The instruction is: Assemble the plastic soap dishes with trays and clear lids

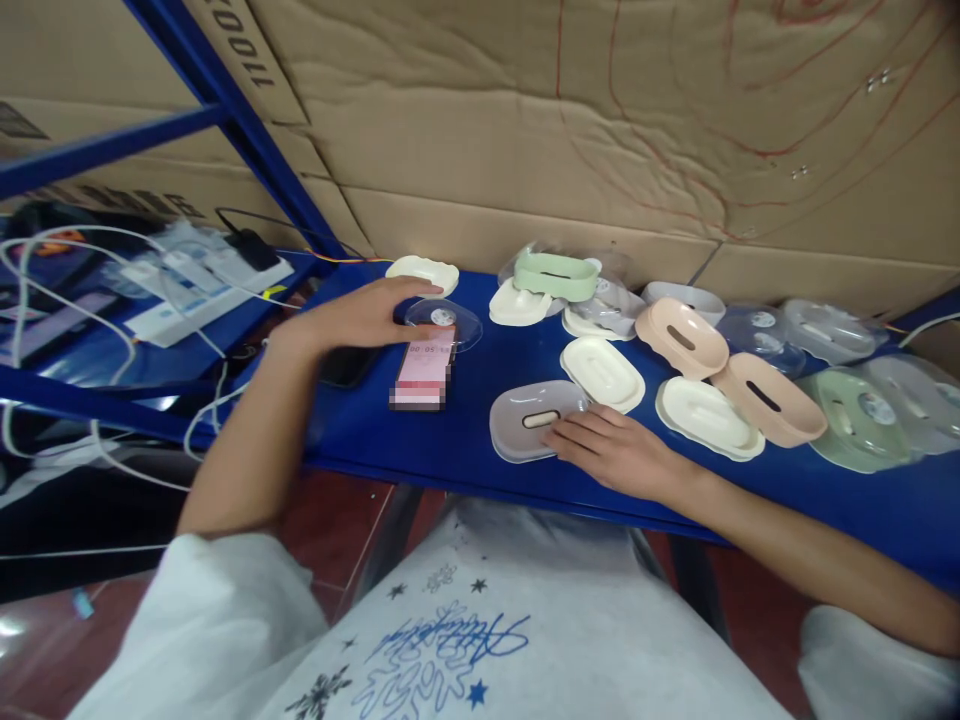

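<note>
My left hand [371,315] pinches the left edge of a clear plastic lid [466,325] with a round sticker, thumb below and fingers above. The lid overlaps the upper end of a phone [424,370] with a pink screen. Just behind the lid lies a cream soap dish [422,268]. My right hand [611,450] has its fingers curled over the right end of a greyish soap dish [517,425] with a slot in its middle, near the front edge. Its thumb is hidden. A cream oval soap-dish piece [602,372] sits right behind that dish.
To the right are peach soap dishes [682,340], a green dish under a clear cover [851,420] and several more pieces. A light green dish [555,275] rests on others at the back. A power strip [202,305] with cables stands left. Cardboard [487,150] walls the blue table [465,450].
</note>
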